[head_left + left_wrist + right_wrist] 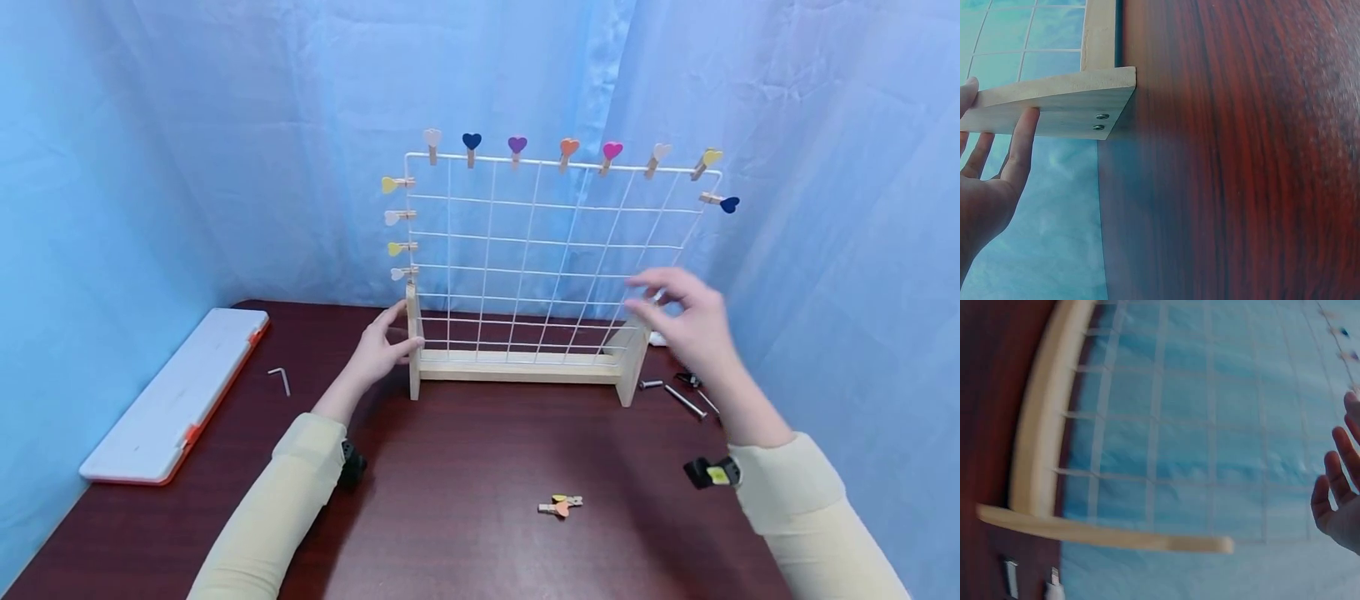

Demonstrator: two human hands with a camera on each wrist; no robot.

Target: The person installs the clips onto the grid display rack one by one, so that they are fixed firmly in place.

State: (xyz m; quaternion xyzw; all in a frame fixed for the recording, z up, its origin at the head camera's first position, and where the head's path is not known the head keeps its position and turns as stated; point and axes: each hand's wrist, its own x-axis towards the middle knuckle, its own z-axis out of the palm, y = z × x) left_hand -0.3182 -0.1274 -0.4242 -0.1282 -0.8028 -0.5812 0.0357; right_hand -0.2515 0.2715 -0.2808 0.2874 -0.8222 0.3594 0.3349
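A white wire grid (491, 158) stands upright in a wooden stand (517, 377) on the table. My left hand (381, 348) holds the stand's left side board (1066, 115), thumb on one side and fingers against the outer face. Near the right side board (633, 367), my blurred right hand (686, 321) is raised with fingers spread, and nothing shows between them. Heart clothespins run along the grid's top, including a purple one (517, 145) and a pink one (612, 151). Several more line its left edge. A dark blue heart clothespin (729, 204) clips the upper right edge.
An orange heart clothespin (562, 509) and a yellow one (574, 501) lie together on the dark red table (465, 467). At left are a white case (180, 387) with orange trim and a hex key (283, 380). Bolts (684, 401) lie at right; blue curtains (315, 100) hang behind.
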